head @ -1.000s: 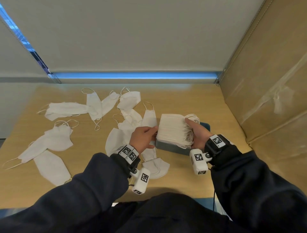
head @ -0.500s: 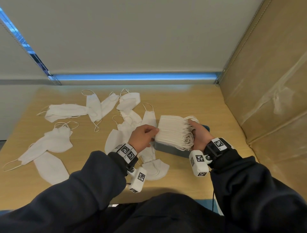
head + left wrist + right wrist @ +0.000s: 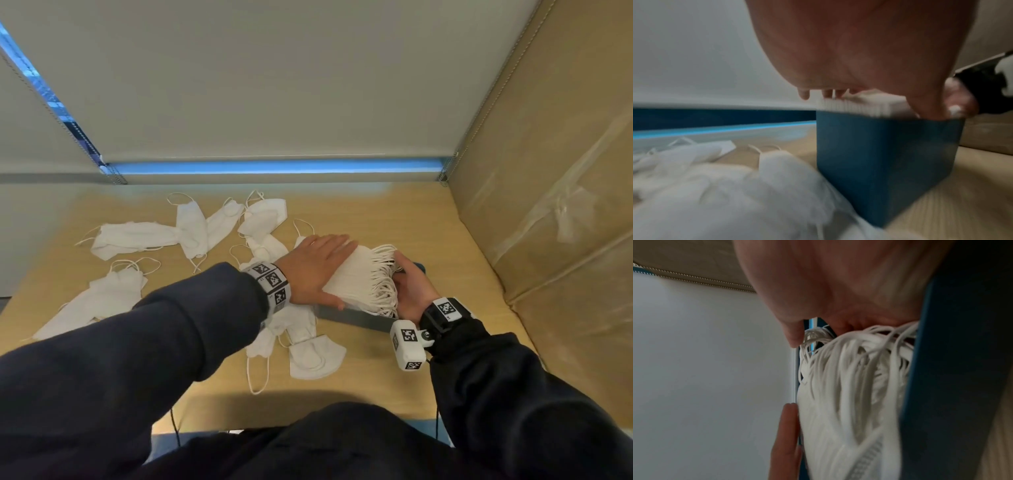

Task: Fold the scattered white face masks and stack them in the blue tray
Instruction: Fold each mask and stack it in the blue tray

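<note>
A thick stack of folded white masks (image 3: 356,274) sits in the blue tray (image 3: 356,320) at the table's middle right. My left hand (image 3: 318,263) lies flat on top of the stack, fingers straight, pressing it down. My right hand (image 3: 411,287) cups the stack's right end, curled round the bunch of ear loops (image 3: 855,369). The left wrist view shows the tray's blue wall (image 3: 879,162) with the stack (image 3: 859,105) rising above its rim. Several unfolded masks (image 3: 137,236) lie scattered to the left, and more of these masks (image 3: 315,356) lie just in front of the tray.
A tall cardboard panel (image 3: 548,171) closes off the right side, close to the tray. A pale roller blind (image 3: 274,85) hangs behind the wooden table (image 3: 394,212). Bare tabletop shows behind the tray and along the near edge.
My left hand left the stack's left edge and now lies flat on top. The stack has gone down into the tray. My right hand stays at the loop end.
</note>
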A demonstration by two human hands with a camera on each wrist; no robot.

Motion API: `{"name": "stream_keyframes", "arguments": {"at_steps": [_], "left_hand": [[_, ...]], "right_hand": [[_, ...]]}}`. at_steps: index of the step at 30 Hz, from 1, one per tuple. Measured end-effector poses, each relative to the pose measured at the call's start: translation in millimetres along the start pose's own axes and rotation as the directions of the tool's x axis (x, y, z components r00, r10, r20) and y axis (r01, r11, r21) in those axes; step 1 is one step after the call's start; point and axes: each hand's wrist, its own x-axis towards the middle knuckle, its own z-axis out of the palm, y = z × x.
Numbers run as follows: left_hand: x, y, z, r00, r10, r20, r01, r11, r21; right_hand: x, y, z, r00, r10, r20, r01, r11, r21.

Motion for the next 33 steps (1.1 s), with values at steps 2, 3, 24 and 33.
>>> {"name": "stream_keyframes", "arguments": {"at_steps": [2,3,24,33], "left_hand": [[8,-2,-16,0.998,-0.015,0.058,0.015,1.000,-0.001],[13,-1,-23,0.994,-0.023,0.102,0.022,1.000,0.006],[10,17,2,0.993,-0.069,0.097,0.087,0.977,-0.195],[-33,-36,18,0.883,-0.468,0.029,0.347,0.613,-0.710]], "right_hand": [[0,0,1,1.000,0.005,0.010,-0.005,1.000,0.011],[-1,0,2,1.000,0.004,0.011,-0.004,1.000,0.008],[12,-5,0,1.000,-0.007,-0.007,0.008,0.996,0.092],[4,-29,-7,0.982,-0.125,-0.141,0.137,0.987,0.080]]}}
